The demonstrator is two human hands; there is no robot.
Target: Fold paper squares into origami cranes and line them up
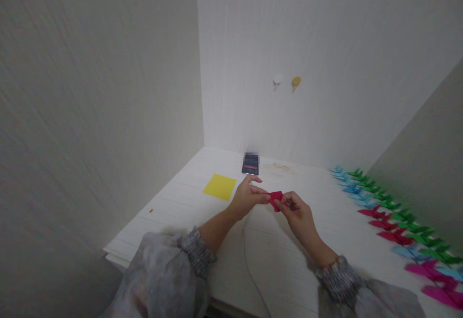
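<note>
A small folded piece of red paper [275, 200] is held up between both hands over the white table. My left hand [249, 195] pinches its left edge between thumb and fingers, with the index finger raised apart. On the other side, my right hand [297, 210] grips the right edge, thumb in front and the other fingers curled. Parts of the paper are hidden behind the fingertips. To the left of my left hand lies a flat yellow square of paper [220, 186].
A phone [251, 164] stands near the back wall. Rows of folded paper birds [394, 236] in green, blue, red and pink line the right side. A thin cable [248, 260] runs toward the front edge. An orange scrap [151, 211] lies at left; two hooks [296, 81] are on the wall.
</note>
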